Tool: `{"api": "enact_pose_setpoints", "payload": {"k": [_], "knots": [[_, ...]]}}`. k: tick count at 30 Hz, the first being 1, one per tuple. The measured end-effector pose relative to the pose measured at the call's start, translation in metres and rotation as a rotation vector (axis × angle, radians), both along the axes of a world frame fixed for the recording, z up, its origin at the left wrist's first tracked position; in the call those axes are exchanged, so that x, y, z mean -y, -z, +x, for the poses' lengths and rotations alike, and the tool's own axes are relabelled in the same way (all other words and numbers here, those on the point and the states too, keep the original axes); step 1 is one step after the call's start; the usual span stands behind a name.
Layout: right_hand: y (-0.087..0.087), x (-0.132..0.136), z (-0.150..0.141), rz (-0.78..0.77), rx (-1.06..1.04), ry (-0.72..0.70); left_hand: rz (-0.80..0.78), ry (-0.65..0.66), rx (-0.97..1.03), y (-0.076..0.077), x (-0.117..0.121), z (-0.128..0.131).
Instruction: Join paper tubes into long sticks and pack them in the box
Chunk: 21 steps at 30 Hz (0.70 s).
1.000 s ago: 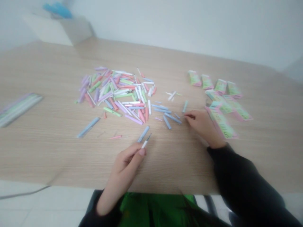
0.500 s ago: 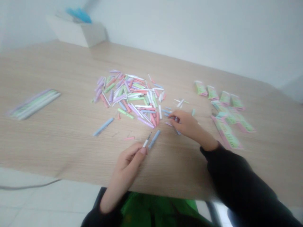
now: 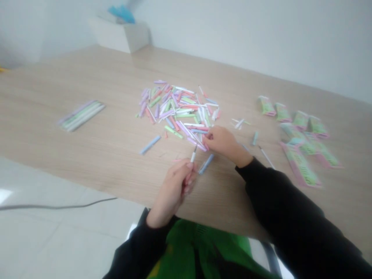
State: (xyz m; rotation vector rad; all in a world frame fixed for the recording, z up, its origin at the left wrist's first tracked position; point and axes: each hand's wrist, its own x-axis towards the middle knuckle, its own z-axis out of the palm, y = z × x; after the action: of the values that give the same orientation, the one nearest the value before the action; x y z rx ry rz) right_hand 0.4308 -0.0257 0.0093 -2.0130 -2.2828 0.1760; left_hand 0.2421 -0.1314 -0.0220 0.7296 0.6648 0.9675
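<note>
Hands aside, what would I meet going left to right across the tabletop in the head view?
Long pastel sticks, pile of pastel pen parts, small white pieces, teal piece, green-and-pink packets.

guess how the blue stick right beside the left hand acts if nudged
The blue stick looks stiff, being straight along its length. It is probably light, since it is slim. On the smooth-looking table, it may slide or roll; blur hides whether it is round.
</note>
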Motion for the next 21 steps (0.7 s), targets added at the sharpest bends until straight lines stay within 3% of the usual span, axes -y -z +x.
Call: {"api": "enact_pose_setpoints", "payload": {"k": [5,10,21], "knots": [[0.002,0.001,-0.007,0.003,0.023,0.052,-0.036,-0.003,0.094,-0.005,-0.003,0.000],[0.008,0.001,-0.008,0.031,0.047,0.079,-0.040,-0.027,0.075,-0.005,-0.003,0.003],[0.001,0.004,-0.012,0.005,-0.016,0.095,0.005,-0.058,-0.032,-0.005,-0.004,0.011]]}}
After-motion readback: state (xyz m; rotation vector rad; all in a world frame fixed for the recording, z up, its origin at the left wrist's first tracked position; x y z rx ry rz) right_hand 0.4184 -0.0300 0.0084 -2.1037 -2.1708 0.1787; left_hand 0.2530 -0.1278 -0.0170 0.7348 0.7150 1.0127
